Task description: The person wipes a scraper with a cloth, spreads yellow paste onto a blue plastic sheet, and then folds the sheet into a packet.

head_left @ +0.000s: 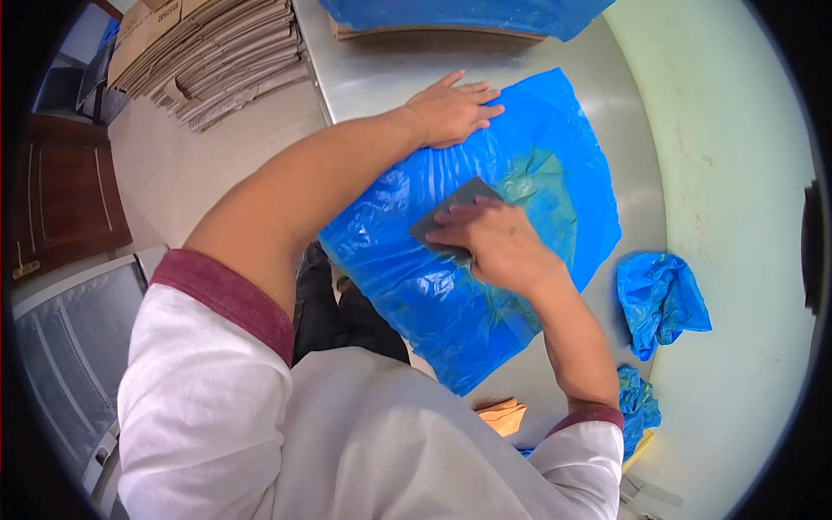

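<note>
A large blue plastic bag [390,286] lies spread on a metal table [620,113], with a greenish patch showing near its middle. My left hand [452,111] rests on the bag's upper edge, its fingers spread and holding nothing. In my right hand [498,243] is a dark grey flat pad [475,191], pressed against the bag beside the greenish patch. The fingers lie over the pad, and its lower part is hidden under them.
Flattened cardboard [230,56] is stacked at the upper left. Blue plastic [468,13] covers a cardboard piece at the table's top. Crumpled blue bags [659,299] lie at the right, and an orange item [503,416] is near my body.
</note>
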A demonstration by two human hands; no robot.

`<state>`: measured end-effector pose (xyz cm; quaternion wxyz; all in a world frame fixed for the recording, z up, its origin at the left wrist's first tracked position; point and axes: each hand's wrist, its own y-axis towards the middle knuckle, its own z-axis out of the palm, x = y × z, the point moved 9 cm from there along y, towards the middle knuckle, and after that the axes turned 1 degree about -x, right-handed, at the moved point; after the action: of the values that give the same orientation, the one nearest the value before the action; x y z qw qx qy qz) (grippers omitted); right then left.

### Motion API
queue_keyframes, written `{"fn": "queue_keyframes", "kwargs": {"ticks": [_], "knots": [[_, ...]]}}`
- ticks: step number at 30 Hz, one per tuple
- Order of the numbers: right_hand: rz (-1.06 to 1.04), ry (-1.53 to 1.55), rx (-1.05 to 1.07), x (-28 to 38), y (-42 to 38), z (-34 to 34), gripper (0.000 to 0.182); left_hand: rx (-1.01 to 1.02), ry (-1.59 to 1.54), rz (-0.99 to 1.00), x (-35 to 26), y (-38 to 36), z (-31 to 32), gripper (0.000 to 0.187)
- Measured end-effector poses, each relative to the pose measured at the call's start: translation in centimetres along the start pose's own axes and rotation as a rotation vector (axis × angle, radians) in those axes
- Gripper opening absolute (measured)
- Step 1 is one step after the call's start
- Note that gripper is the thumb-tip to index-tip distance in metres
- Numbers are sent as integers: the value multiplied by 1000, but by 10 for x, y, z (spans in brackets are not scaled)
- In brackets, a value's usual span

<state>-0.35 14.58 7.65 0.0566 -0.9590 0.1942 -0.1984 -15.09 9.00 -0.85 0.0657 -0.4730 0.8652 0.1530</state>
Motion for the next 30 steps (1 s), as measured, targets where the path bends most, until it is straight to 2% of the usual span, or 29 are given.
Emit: {"fn": "queue_keyframes", "kwargs": {"ticks": [3, 6, 9, 12, 14, 16, 19, 22, 25, 28, 30], "knots": [[17, 9, 154, 16, -31, 17, 34, -21, -4, -2, 3, 2, 5, 44], [17, 17, 94, 22, -42, 11, 37, -34, 11, -26, 1, 1, 1, 45], [25, 23, -4, 13, -39, -14, 39, -121, 215, -51, -9, 15, -14, 46], [-2, 8, -215, -12, -28, -39, 39, -131, -157, -131, -30, 4, -17, 46], [-5, -3, -214, -16, -9, -34, 36, -87, -80, -93, -32, -21, -2, 47], [-37, -4, -204, -22, 3, -20, 35, -75, -9, -71, -31, -25, -4, 47], [70, 61, -10, -22, -14, -3, 34, -59, 17, -63, -32, -29, 3, 48], [109, -5, 161, -23, -54, 16, 35, -51, 22, -48, -32, -28, 5, 48], [72, -41, 225, -15, -58, 10, 38, -57, 0, -54, -27, -24, 0, 47], [70, 8, 219, -11, -50, -6, 43, -83, -56, -62, -28, -31, 2, 46], [90, 55, 13, -26, -54, -45, 48, -114, -78, -54, -27, -30, -3, 46]]}}
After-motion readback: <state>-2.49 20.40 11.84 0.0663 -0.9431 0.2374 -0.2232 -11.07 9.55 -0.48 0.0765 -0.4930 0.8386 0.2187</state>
